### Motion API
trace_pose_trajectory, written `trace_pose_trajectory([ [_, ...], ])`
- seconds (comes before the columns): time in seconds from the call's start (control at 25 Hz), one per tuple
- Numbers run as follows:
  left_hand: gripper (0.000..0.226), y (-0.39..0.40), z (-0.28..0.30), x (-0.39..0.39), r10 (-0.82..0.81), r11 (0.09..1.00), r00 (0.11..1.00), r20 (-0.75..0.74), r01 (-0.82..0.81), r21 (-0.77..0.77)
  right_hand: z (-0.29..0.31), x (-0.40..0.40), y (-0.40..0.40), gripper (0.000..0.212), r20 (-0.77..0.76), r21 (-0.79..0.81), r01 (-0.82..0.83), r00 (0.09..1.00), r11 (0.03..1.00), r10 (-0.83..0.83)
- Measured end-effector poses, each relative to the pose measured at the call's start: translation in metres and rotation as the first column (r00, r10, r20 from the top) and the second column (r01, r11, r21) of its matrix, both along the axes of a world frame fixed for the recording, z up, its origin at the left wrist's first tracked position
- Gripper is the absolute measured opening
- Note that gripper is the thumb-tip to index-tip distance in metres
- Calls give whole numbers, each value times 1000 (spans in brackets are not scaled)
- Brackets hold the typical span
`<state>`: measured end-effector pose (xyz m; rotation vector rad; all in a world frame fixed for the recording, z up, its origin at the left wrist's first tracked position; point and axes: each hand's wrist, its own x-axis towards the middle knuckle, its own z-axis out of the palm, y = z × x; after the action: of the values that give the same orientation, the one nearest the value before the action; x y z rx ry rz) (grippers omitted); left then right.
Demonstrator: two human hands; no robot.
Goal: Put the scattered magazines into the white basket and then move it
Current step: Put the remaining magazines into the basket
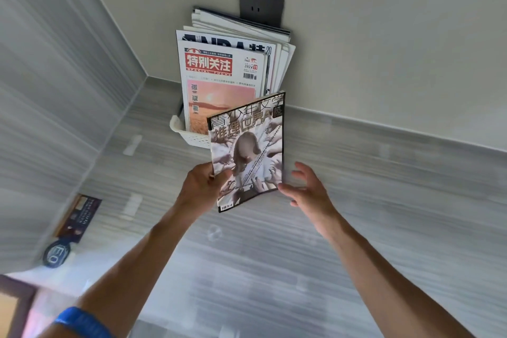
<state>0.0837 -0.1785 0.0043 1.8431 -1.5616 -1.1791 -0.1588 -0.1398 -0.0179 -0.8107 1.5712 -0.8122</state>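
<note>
A white perforated basket stands on the grey floor against the wall, packed with several upright magazines; the front one has a red title block and an orange field picture. I hold a grey-toned magazine upright in front of the basket's right part. My left hand grips its lower left edge. My right hand touches its lower right corner with the fingers spread apart.
A dark wall socket sits behind the magazines. A dark booklet and a round black tag lie on the floor at the left, by the grey wall. A wooden-framed edge shows at the bottom left.
</note>
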Motion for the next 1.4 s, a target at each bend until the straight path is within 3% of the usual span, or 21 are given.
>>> trace_pose_trajectory([
  [0.08, 31, -9, 3, 14, -63, 998, 979, -191, 66, 12, 10, 9, -21, 75, -94, -71, 7, 995, 997, -14],
  [0.16, 24, -18, 9, 28, -112, 992, 948, -297, 123, 19, 20, 14, -40, 68, -79, -99, -45, 996, 994, 38],
  [0.32, 12, -41, 26, 48, -193, 980, 960, -201, 198, 4, 42, 28, -68, 23, 62, -159, -68, 995, 985, 79],
  [0.4, 16, -54, 42, 48, -115, 986, 976, -185, 90, -140, 55, 37, -79, 9, 100, -277, 5, 995, 961, 24],
  [0.56, 24, -107, 87, 50, -78, 913, 919, -387, -90, -399, 92, 58, -118, 9, 153, -444, 91, 988, 891, -25],
  [0.68, 18, -150, 98, 53, -26, 873, 980, -196, -73, -483, 104, 72, -153, 8, 106, -472, 125, 991, 873, -84],
  [0.76, 18, -162, 86, 48, -24, 910, 993, -114, -26, -413, 94, 73, -166, 9, 76, -410, 151, 988, 899, -132],
  [0.84, 19, -161, 67, 45, -28, 932, 998, -64, 3, -363, 76, 72, -166, 16, 56, -314, 152, 988, 937, -142],
  [0.92, 20, -160, 47, 46, 20, 929, 998, 60, 4, -370, 51, 68, -163, 27, -99, -297, 138, 980, 945, -175],
  [1.0, 35, -159, 33, 50, 117, 935, 967, 226, -31, -353, 32, 63, -158, 38, -322, -305, 147, 914, 941, -247],
  [1.08, 60, -161, 23, 55, 199, 961, 937, 286, -131, -242, 17, 56, -156, 50, -417, -226, 162, 875, 960, -246],
  [1.16, 74, -160, 15, 60, 187, 982, 952, 243, -180, -49, 4, 53, -155, 65, -340, -57, 118, 931, 991, -131],
  [1.24, 70, -160, 2, 65, 93, 991, 976, 199, -109, 73, -8, 51, -159, 75, -244, 39, 36, 969, 999, -26],
  [1.32, 69, -161, 3, 67, 51, 998, 993, 109, -55, 34, -3, 44, -169, 84, -220, -10, 7, 975, 1000, -9],
  [1.4, 73, -182, 12, 66, 27, 998, 996, -88, -32, -58, 7, 35, -193, 96, -175, -126, 24, 983, 992, -46],
])
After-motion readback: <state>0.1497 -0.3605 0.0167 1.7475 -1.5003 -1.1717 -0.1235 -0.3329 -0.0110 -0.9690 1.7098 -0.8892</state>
